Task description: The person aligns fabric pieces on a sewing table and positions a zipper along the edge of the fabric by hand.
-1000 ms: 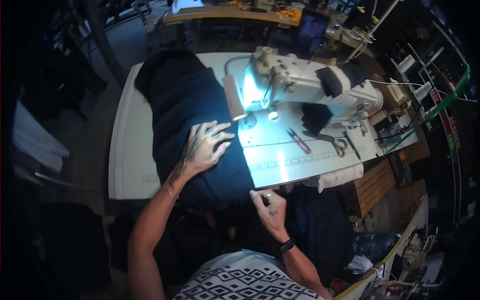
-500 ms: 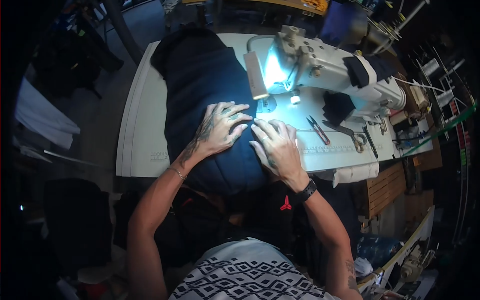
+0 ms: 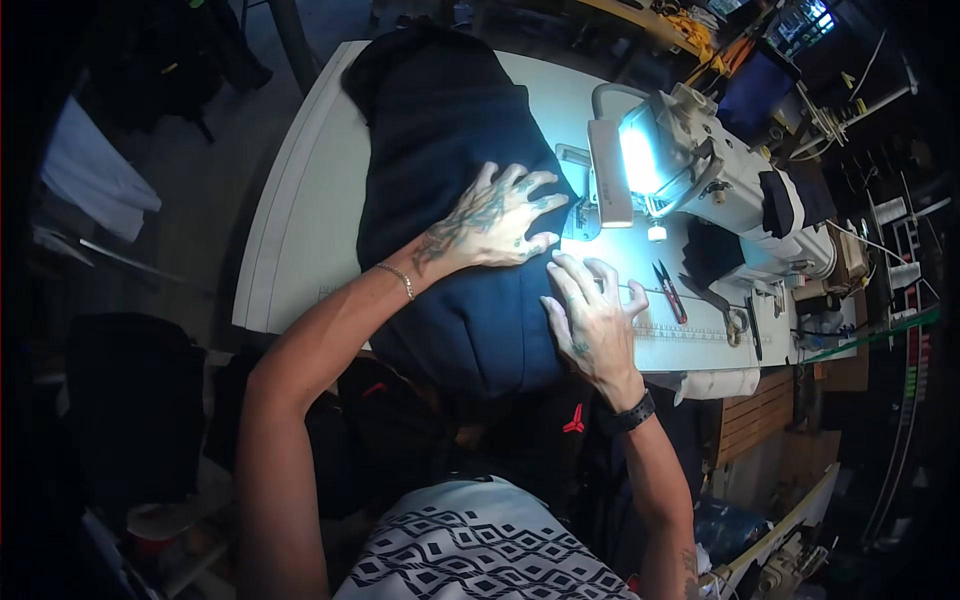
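A long piece of dark navy fabric (image 3: 440,130) lies over the sewing table (image 3: 297,210) and hangs past its front edge. My left hand (image 3: 507,218) presses flat on the cloth with fingers spread, left of the lit needle area. Lower down, my right hand (image 3: 592,318) rests at the fabric's right edge, its bent fingers apart and touching the cloth and tabletop. The white sewing machine (image 3: 735,200) stands just right of the fabric, whose edge lies beside the presser foot (image 3: 583,215). Whether the cloth is under the foot I cannot tell.
Red-handled thread snips (image 3: 672,293) and dark scissors (image 3: 728,312) lie right of my right hand. A ruler strip (image 3: 690,334) runs along the table front. A rolled white cloth (image 3: 718,384) hangs at the front edge. A lamp housing (image 3: 610,172) overhangs the needle.
The camera view has shifted, so table and machine appear farther right. My left hand has slid toward the needle area and its fingers have spread. The fabric's right edge lies closer to the foot.
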{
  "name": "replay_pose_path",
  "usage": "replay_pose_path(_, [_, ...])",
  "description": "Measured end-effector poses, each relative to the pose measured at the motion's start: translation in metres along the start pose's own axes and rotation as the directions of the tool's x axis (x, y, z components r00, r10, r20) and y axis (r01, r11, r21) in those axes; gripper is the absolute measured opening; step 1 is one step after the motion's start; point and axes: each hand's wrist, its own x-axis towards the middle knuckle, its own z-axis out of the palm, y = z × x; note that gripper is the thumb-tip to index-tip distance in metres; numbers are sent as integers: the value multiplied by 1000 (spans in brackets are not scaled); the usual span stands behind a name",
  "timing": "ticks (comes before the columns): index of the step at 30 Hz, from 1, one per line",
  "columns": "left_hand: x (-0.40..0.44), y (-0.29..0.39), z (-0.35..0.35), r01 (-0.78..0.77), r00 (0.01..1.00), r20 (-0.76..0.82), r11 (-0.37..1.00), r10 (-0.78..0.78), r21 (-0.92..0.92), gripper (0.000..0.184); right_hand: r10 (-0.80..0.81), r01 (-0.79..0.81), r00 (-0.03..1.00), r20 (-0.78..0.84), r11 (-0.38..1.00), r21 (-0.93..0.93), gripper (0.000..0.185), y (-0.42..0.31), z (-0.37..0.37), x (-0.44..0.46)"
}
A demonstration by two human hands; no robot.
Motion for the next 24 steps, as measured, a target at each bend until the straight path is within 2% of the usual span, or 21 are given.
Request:
replay_pose_path(7, [-2,4,-3,28,1000,5,999,-28,-15,59,10,-10,1000,3,1000,8,46,1,-1,0])
replay_pose_path(13, [-3,10,-13,47,996,76,999,-49,24,63,18,-18,1000,-23,999,27,46,2,1,-1])
replay_pose_path(17, [-3,8,-9,38,997,68,997,-42,61,65,7,-5,999,-41,999,48,45,4,2,-2])
replay_pose_path(21, [-7,11,-8,-2,994,-111,1000,-1,-19,50,2,0,999,-42,999,50,44,5,3,-2])
replay_pose_path(22, [-9,15,-9,-13,986,-166,996,-1,-83,32,5,-3,999,-42,998,55,44,5,3,-2])
replay_pose_path(24, [-13,19,-11,3,990,-138,991,-21,-130,26,7,-4,999,-42,998,59,44,4,3,-2])
